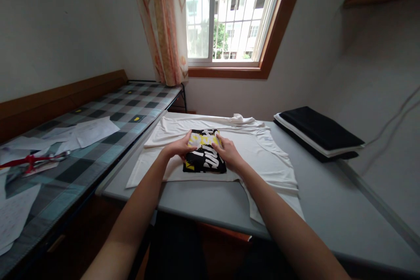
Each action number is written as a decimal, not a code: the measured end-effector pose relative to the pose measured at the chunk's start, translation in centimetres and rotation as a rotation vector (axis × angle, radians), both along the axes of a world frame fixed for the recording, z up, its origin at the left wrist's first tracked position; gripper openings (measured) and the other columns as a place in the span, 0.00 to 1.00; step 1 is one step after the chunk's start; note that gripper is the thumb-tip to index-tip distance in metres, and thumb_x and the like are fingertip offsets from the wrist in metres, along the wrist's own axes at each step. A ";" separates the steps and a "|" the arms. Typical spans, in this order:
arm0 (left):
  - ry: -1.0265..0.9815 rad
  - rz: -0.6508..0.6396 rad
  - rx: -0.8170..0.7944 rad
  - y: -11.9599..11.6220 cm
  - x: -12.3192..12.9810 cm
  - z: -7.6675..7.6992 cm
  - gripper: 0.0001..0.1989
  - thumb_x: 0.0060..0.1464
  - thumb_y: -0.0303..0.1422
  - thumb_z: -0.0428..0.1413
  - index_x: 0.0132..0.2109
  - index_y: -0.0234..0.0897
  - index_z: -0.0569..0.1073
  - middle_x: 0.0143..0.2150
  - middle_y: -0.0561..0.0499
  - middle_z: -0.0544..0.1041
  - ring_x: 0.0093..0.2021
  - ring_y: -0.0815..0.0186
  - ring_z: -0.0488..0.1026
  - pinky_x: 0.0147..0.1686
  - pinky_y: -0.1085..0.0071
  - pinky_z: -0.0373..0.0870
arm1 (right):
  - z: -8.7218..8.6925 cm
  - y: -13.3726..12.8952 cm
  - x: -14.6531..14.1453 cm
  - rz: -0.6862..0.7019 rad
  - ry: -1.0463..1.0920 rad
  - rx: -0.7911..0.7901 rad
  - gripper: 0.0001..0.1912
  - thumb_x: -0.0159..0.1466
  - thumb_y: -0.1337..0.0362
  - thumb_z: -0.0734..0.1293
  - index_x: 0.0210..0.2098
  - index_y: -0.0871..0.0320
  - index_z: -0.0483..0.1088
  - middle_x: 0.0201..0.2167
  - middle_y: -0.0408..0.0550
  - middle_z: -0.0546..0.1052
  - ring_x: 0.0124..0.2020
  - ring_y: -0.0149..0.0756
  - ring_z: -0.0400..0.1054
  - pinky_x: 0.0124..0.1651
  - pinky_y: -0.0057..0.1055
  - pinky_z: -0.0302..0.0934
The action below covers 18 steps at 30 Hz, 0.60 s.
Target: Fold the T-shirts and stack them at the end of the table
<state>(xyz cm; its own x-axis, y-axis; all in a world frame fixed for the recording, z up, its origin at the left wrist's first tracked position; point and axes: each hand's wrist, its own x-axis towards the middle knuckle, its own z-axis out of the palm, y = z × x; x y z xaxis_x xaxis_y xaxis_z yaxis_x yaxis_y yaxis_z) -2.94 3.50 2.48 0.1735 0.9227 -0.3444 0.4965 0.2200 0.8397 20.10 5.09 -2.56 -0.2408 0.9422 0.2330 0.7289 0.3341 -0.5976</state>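
Note:
A white shirt (252, 157) lies spread on the grey table (328, 201), its edges wrinkled and one sleeve near the front edge. Over the shirt is a black, white and yellow printed pattern on a small rectangular piece (206, 157), which looks like folded cloth. My left hand (180, 145) grips its left side, thumb on top. On the right side my right hand (226, 148) holds it in the same way, fingers over the upper right edge. Whether the piece touches the shirt cannot be made out.
Folded black and white cloths (320, 131) are stacked at the table's right back. On the left, a checkered bed (131, 105) holds papers (95, 132) and a red-strapped item (31, 162). A curtain (167, 22) hangs beside the barred window.

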 end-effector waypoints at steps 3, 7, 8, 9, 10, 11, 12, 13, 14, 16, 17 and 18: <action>0.105 -0.045 -0.015 0.3 -0.7 -0.2 0.52 0.45 0.38 0.67 0.70 0.36 0.48 0.24 0.53 0.75 0.19 0.63 0.72 0.19 0.71 0.70 | -0.1 -0.1 0.0 -0.017 -0.007 0.018 0.31 0.66 0.52 0.61 0.64 0.60 0.62 0.59 0.59 0.70 0.60 0.47 0.62 0.61 0.43 0.55; 0.355 0.002 0.316 1.0 -1.3 -0.4 0.38 0.48 0.45 0.64 0.63 0.37 0.65 0.32 0.48 0.77 0.31 0.58 0.78 0.32 0.68 0.74 | 0.1 -0.2 -0.3 -0.054 -0.001 0.087 0.28 0.66 0.50 0.61 0.61 0.55 0.67 0.64 0.57 0.64 0.63 0.49 0.57 0.62 0.45 0.53; 0.412 0.057 0.463 1.2 -1.0 -0.5 0.32 0.52 0.45 0.61 0.60 0.37 0.68 0.37 0.46 0.78 0.38 0.57 0.78 0.39 0.67 0.74 | 0.1 -0.2 -0.4 -0.044 0.007 0.093 0.26 0.66 0.50 0.60 0.60 0.53 0.68 0.65 0.56 0.63 0.64 0.49 0.56 0.63 0.46 0.53; 0.452 0.104 0.597 1.4 -0.6 -0.7 0.26 0.55 0.43 0.58 0.58 0.37 0.70 0.42 0.44 0.77 0.45 0.56 0.77 0.46 0.65 0.72 | 0.2 -0.2 -0.6 -0.028 0.016 0.089 0.26 0.67 0.50 0.58 0.60 0.53 0.68 0.66 0.55 0.61 0.65 0.49 0.55 0.64 0.47 0.52; 0.470 0.125 0.702 1.6 -0.1 -0.8 0.22 0.59 0.41 0.54 0.57 0.36 0.71 0.46 0.42 0.76 0.51 0.56 0.74 0.53 0.64 0.69 | 0.3 -0.1 -0.8 -0.009 0.023 0.076 0.26 0.68 0.50 0.57 0.61 0.52 0.68 0.66 0.55 0.61 0.66 0.48 0.54 0.64 0.47 0.51; 0.468 0.110 0.772 1.7 0.6 -1.0 0.20 0.61 0.38 0.51 0.57 0.36 0.71 0.50 0.42 0.75 0.56 0.56 0.71 0.57 0.63 0.65 | 0.3 0.0 -0.9 0.009 0.026 0.059 0.26 0.69 0.51 0.55 0.61 0.53 0.67 0.67 0.54 0.60 0.67 0.48 0.53 0.65 0.47 0.50; 0.457 0.062 0.807 1.8 1.3 -1.2 0.19 0.63 0.36 0.49 0.58 0.36 0.71 0.53 0.41 0.74 0.59 0.57 0.68 0.60 0.62 0.61 | 0.3 0.0 -1.1 0.025 0.021 0.043 0.26 0.70 0.51 0.54 0.62 0.53 0.66 0.67 0.55 0.59 0.68 0.47 0.51 0.65 0.47 0.49; 0.447 -0.007 0.817 1.7 1.9 -1.5 0.20 0.64 0.35 0.47 0.59 0.36 0.70 0.56 0.41 0.72 0.62 0.58 0.65 0.63 0.62 0.58 | 0.3 0.1 -1.2 0.043 0.008 0.033 0.27 0.70 0.51 0.53 0.63 0.54 0.65 0.68 0.55 0.58 0.69 0.47 0.49 0.66 0.47 0.48; 0.444 -0.079 0.809 1.7 2.5 -1.7 0.20 0.64 0.34 0.45 0.59 0.36 0.69 0.59 0.41 0.71 0.64 0.59 0.62 0.65 0.61 0.54 | 0.2 0.1 -1.3 0.061 -0.012 0.030 0.27 0.70 0.51 0.53 0.63 0.54 0.64 0.69 0.55 0.57 0.69 0.47 0.47 0.67 0.47 0.47; 0.452 -0.196 0.774 1.4 3.4 -2.2 0.22 0.65 0.35 0.42 0.62 0.37 0.66 0.65 0.42 0.66 0.68 0.60 0.56 0.67 0.57 0.47 | 0.0 0.0 -1.5 0.093 -0.074 0.037 0.28 0.70 0.50 0.54 0.65 0.55 0.62 0.70 0.56 0.54 0.71 0.48 0.43 0.68 0.49 0.44; 0.459 -0.233 0.754 1.2 3.7 -2.4 0.23 0.66 0.36 0.41 0.64 0.37 0.64 0.67 0.42 0.63 0.69 0.60 0.53 0.68 0.55 0.43 | -0.2 -0.1 -1.5 0.107 -0.109 0.041 0.29 0.69 0.50 0.56 0.65 0.55 0.61 0.70 0.56 0.52 0.71 0.50 0.41 0.68 0.50 0.43; 0.467 -0.258 0.733 1.1 3.8 -2.6 0.24 0.66 0.38 0.40 0.66 0.37 0.61 0.69 0.42 0.60 0.70 0.59 0.51 0.68 0.53 0.39 | -0.2 -0.2 -1.4 0.118 -0.142 0.044 0.30 0.69 0.49 0.57 0.66 0.55 0.60 0.71 0.57 0.51 0.71 0.51 0.39 0.68 0.51 0.42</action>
<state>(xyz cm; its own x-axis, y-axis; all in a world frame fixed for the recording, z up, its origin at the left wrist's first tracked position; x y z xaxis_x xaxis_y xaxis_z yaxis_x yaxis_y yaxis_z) 0.88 4.56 -0.16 0.3954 0.8900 0.2271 0.7816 -0.4559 0.4258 18.66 4.87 -2.80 -0.3822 0.8951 0.2294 0.7592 0.4457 -0.4743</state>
